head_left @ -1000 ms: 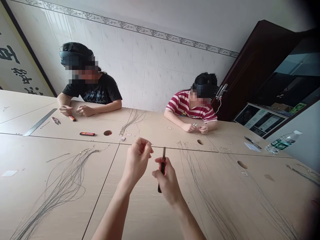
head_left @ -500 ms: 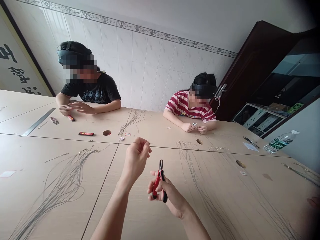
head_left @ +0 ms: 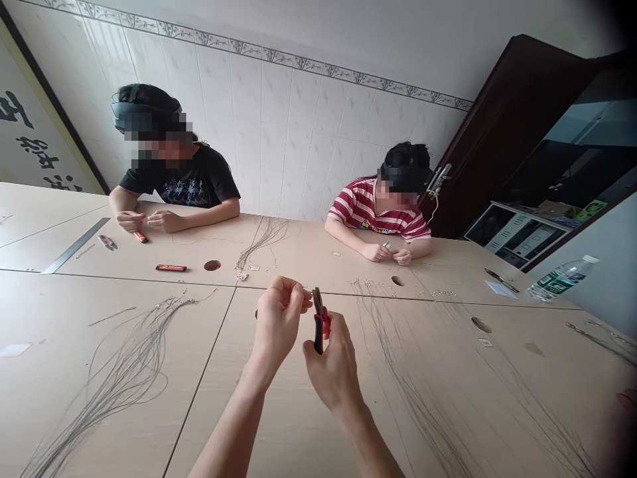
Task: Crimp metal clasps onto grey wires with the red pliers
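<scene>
My left hand (head_left: 279,318) is raised over the pale wooden table (head_left: 279,425), fingers pinched on something too small to make out, likely a thin wire end. My right hand (head_left: 334,365) grips small pliers (head_left: 318,322) with red and black handles, their jaws pointing up and meeting the left fingertips. A fan of thin grey wires (head_left: 119,372) lies on the table to the left, and another bundle of wires (head_left: 398,372) runs to the right of my hands.
Two people sit across the table: one in a black shirt (head_left: 184,182) at far left, one in a red striped shirt (head_left: 378,212) at centre. A metal ruler (head_left: 74,245), a red-black tool (head_left: 172,267), a water bottle (head_left: 560,282) and cable holes (head_left: 212,265) are on the table.
My right hand has lifted the pliers from lower down and swung them up to the left fingertips. The left hand has stayed nearly in place.
</scene>
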### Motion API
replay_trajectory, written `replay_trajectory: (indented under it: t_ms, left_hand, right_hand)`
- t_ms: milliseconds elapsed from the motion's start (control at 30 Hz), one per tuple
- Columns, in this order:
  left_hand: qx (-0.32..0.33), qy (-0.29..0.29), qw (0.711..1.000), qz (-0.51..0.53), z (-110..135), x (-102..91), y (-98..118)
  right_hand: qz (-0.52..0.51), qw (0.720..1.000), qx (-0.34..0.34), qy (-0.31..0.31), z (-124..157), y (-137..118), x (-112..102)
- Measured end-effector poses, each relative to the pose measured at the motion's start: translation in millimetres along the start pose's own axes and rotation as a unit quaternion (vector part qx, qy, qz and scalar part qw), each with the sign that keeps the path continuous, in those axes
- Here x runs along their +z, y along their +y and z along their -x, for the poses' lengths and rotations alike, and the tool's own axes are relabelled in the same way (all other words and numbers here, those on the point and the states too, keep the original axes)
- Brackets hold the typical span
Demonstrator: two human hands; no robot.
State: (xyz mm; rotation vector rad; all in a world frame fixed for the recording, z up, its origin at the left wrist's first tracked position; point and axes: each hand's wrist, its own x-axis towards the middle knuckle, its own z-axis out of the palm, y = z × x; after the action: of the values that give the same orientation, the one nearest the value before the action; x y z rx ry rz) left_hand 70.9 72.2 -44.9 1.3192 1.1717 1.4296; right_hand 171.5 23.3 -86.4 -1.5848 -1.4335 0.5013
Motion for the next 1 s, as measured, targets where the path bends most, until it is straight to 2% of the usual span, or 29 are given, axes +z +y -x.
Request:
replay_trajectory:
  t_ms: [333, 600, 1000]
  left_hand:
    - [0.019, -0.027, 0.999, 0.011, 7.8, 9.2, 3.5]
    - [0.046, -0.022, 0.997, -0.050, 8.1, 9.4, 2.3]
    - [0.066, -0.018, 0.996, -0.058, 12.6, 13.6, 0.5]
  right_hand:
    - [0.004, 1.000, -0.018, 0.021, -3.3, -2.5, 2.5]
    - [0.012, 0.999, -0.014, 0.028, -6.0, -7.7, 0.0]
    - [0.031, 0.998, -0.036, 0.044, -13.1, -16.4, -3.3]
